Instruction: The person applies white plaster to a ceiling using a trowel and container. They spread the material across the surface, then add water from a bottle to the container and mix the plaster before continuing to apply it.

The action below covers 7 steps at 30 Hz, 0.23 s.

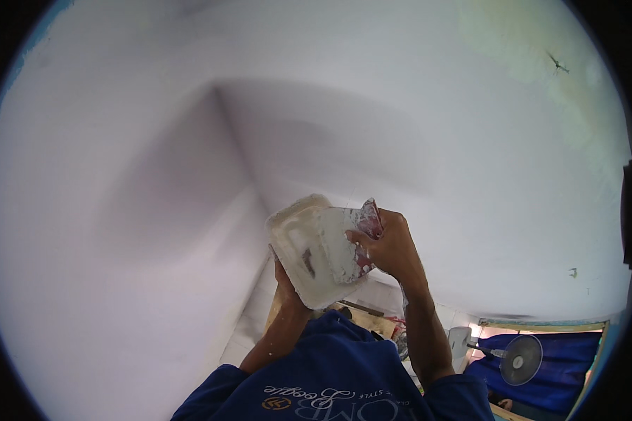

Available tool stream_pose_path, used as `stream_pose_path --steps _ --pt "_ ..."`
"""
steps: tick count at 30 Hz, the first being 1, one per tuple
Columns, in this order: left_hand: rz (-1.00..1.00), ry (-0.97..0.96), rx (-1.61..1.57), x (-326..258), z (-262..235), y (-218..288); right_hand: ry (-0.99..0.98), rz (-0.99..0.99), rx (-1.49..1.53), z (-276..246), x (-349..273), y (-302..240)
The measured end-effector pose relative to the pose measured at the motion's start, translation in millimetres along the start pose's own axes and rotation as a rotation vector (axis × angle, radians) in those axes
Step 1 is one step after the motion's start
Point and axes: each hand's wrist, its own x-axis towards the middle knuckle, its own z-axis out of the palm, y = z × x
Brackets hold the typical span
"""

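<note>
My left hand grips a shallow, off-white rectangular tray by its left side and underside, with most of the fingers hidden behind it. A smear of white paste and a dark streak show on the tray's inner floor. Closed round the reddish handle of a wide putty knife, my right hand holds its paste-coated blade over the tray's right half. White paste also clings to the handle and to that hand. Whether the blade touches the tray floor I cannot tell.
Whitish walls meet at a corner ahead. Exposed wires stick out at upper right. A fan stands before a blue curtain at lower right. Below my arms, a wooden surface carries partly hidden items.
</note>
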Motion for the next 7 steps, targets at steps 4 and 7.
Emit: stream_pose_path --steps 4,7 --pt "0.082 0.002 0.035 -0.5 15.8 -9.8 0.033 -0.06 0.009 -11.0 -3.2 15.4" --pt "0.114 -0.004 0.136 -0.2 17.6 -10.4 0.059 -0.035 0.065 -16.0 -3.6 17.7"
